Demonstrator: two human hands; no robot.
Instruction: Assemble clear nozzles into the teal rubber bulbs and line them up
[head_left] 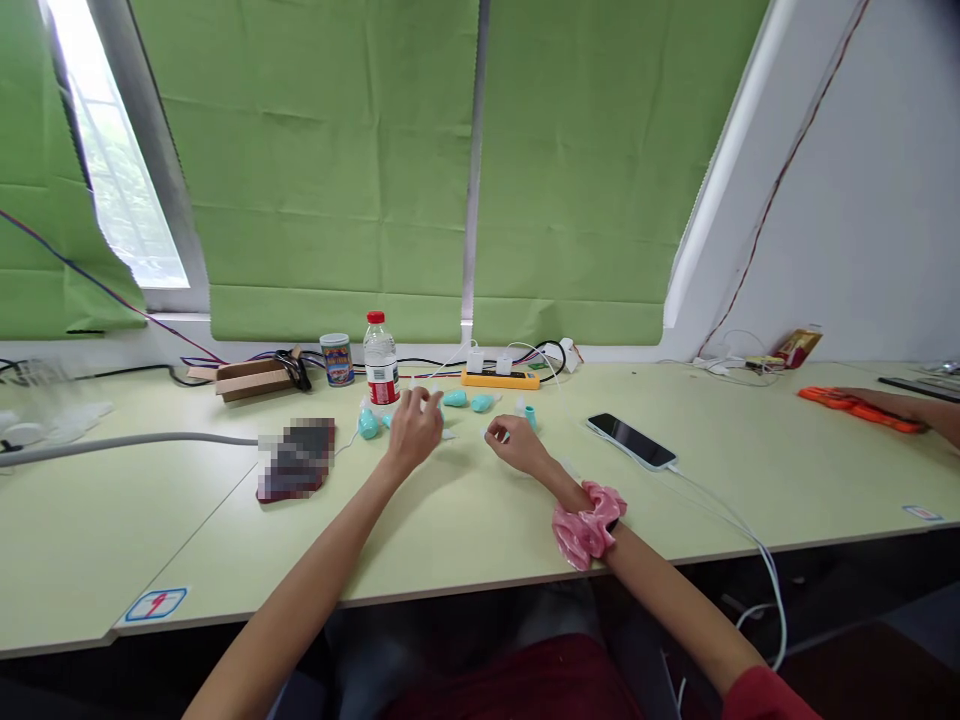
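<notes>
My left hand (416, 430) is over the table among small teal pieces, its fingers bent and closed. The fingertips are partly hidden, and I cannot make out what is in them. Close to its left lies a rounded teal piece (367, 423) with a whitish tip. Just beyond it are two more teal pieces, one flat (454, 398) and one pointed (481, 403). My right hand (517, 445), with a pink scrunchie (589, 525) at the wrist, has its fingers curled in a pinch; anything in them is too small to name. Behind it stands a teal cup-like piece (530, 416).
A red-capped bottle (382, 365), a can (337, 360), a cardboard tray (255, 379) and a yellow power strip (501, 380) line the back. A phone (631, 441) on a cable lies right. Far right, another person's hand (885, 402) touches an orange object (855, 408).
</notes>
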